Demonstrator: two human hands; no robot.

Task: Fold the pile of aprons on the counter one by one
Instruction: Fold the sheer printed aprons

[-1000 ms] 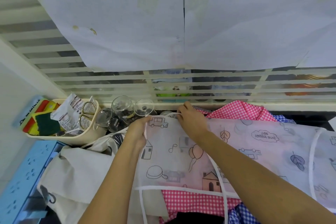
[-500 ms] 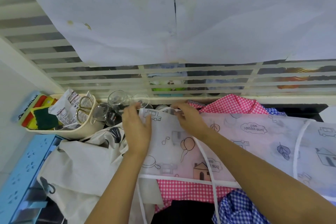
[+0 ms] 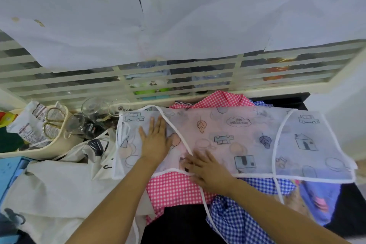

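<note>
as the left hand (image 3: 155, 140) lies flat, right hand (image 3: 208, 170) spread, both pressing sheer apron (image 3: 247, 136)

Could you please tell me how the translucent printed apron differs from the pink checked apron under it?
The translucent printed apron is sheer with cars, houses and leaves; the pink checked apron is opaque gingham. The printed one lies spread flat on top under the left hand and right hand; the pink one lies bunched beneath. Both rest in the same pile.

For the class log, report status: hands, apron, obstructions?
Left hand, right hand flat, open. Sheer white-trimmed cartoon-print apron spread over pile. Clear glasses crowd its left corner.
</note>
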